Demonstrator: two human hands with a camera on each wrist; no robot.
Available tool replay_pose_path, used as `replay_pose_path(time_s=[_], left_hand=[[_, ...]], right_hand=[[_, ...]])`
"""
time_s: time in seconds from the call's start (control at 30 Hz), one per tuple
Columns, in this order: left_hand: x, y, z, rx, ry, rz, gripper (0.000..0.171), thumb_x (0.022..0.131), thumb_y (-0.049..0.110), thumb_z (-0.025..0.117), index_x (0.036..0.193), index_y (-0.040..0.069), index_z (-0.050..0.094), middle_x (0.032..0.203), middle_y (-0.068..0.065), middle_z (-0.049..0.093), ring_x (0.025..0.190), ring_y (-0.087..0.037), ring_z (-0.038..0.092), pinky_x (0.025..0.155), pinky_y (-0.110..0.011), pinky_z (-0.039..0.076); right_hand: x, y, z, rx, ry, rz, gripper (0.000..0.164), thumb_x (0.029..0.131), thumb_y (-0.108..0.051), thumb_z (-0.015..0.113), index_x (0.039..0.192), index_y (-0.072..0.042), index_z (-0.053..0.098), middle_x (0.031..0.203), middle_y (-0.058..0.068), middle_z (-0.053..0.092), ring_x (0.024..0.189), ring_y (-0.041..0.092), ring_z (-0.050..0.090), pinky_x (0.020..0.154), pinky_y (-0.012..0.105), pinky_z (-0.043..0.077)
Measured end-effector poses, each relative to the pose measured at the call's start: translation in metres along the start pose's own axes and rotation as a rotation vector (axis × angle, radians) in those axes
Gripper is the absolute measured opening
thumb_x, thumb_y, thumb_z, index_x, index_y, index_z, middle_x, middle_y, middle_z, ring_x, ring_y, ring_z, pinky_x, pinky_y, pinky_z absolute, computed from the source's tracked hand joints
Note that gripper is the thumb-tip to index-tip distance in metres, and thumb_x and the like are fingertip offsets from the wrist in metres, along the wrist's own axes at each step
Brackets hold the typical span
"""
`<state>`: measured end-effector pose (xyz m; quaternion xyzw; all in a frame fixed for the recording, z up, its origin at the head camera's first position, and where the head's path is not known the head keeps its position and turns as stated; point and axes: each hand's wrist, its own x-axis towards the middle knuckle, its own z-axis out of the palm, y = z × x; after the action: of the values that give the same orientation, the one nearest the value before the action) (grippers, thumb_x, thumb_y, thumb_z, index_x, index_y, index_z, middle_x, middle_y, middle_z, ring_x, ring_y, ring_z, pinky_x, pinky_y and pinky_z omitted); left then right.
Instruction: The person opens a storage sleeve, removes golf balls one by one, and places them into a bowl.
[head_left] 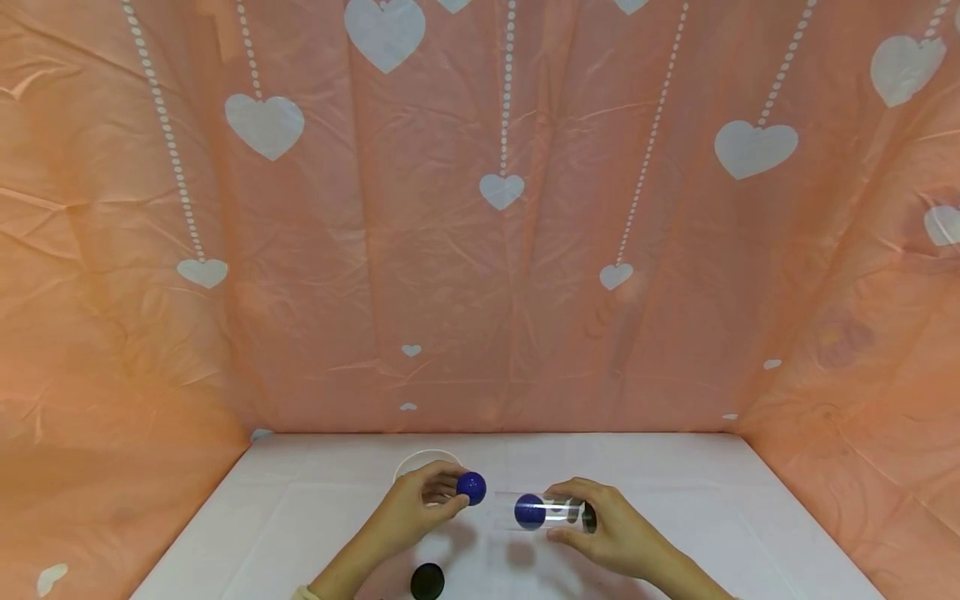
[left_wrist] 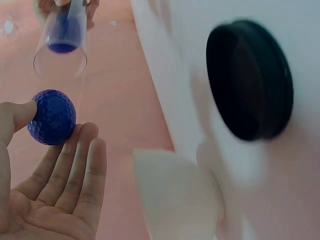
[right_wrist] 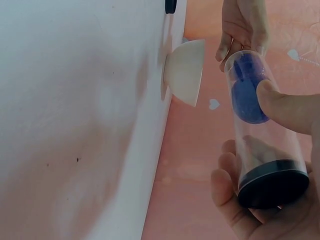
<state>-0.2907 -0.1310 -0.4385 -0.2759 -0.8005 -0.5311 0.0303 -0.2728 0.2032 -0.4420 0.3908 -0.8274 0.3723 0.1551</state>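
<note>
My left hand (head_left: 420, 507) pinches a dark blue dimpled golf ball (left_wrist: 52, 117) between thumb and fingertips. It is held in front of the open end of a clear plastic tube (head_left: 558, 512), with a small gap between them. My right hand (head_left: 613, 530) grips this tube near its other end, where a black cap (right_wrist: 274, 185) closes it. A second blue golf ball (head_left: 529, 512) is inside the tube, towards the open end. The tube lies nearly sideways above the table in the head view. On the table near my left forearm is a loose round black lid (head_left: 427, 582).
A white bowl (right_wrist: 185, 72) stands on the table behind my left hand, partly covered by it in the head view. The white tabletop (head_left: 660, 467) meets a peach curtain (head_left: 450, 275) with white hearts at the back and sides.
</note>
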Motion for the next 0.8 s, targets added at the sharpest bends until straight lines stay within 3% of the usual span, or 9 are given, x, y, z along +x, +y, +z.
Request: replay_pose_path(time_s=[0.17, 0.33, 0.47, 0.8], left_hand=[[0.001, -0.003, -0.014, 0.069, 0.058, -0.023, 0.037, 0.099, 0.025, 0.081, 0.131, 0.009, 0.07, 0.118, -0.006, 0.076, 0.104, -0.017, 0.074, 0.097, -0.037, 0.062], [0.002, -0.008, -0.022, 0.147, 0.11, -0.057, 0.034, 0.098, 0.026, 0.082, 0.129, 0.015, 0.072, 0.114, -0.002, 0.076, 0.102, -0.015, 0.074, 0.094, -0.03, 0.063], [0.003, -0.012, -0.023, 0.176, 0.126, -0.074, 0.034, 0.098, 0.027, 0.082, 0.129, 0.017, 0.073, 0.114, -0.001, 0.076, 0.101, -0.014, 0.074, 0.094, -0.033, 0.063], [0.002, -0.022, -0.022, 0.308, 0.143, -0.049, 0.039, 0.095, 0.025, 0.085, 0.129, 0.011, 0.071, 0.11, -0.001, 0.075, 0.101, -0.021, 0.074, 0.093, -0.037, 0.063]], right_hand=[[0.0, 0.0, 0.0, 0.008, -0.006, 0.018, 0.035, 0.092, -0.025, 0.088, 0.123, -0.014, 0.074, 0.111, -0.001, 0.076, 0.092, 0.007, 0.069, 0.077, 0.027, 0.061], [0.0, 0.0, 0.0, 0.008, -0.01, 0.028, 0.036, 0.09, -0.018, 0.089, 0.123, -0.014, 0.074, 0.112, -0.003, 0.076, 0.091, 0.008, 0.07, 0.077, 0.026, 0.06], [-0.001, 0.0, 0.001, 0.007, -0.008, 0.015, 0.036, 0.09, -0.018, 0.089, 0.123, -0.015, 0.074, 0.111, -0.003, 0.076, 0.091, 0.008, 0.07, 0.077, 0.027, 0.061], [0.0, -0.002, 0.0, 0.014, -0.015, 0.023, 0.035, 0.092, -0.023, 0.088, 0.123, -0.016, 0.074, 0.112, -0.004, 0.076, 0.092, 0.01, 0.07, 0.077, 0.027, 0.06]])
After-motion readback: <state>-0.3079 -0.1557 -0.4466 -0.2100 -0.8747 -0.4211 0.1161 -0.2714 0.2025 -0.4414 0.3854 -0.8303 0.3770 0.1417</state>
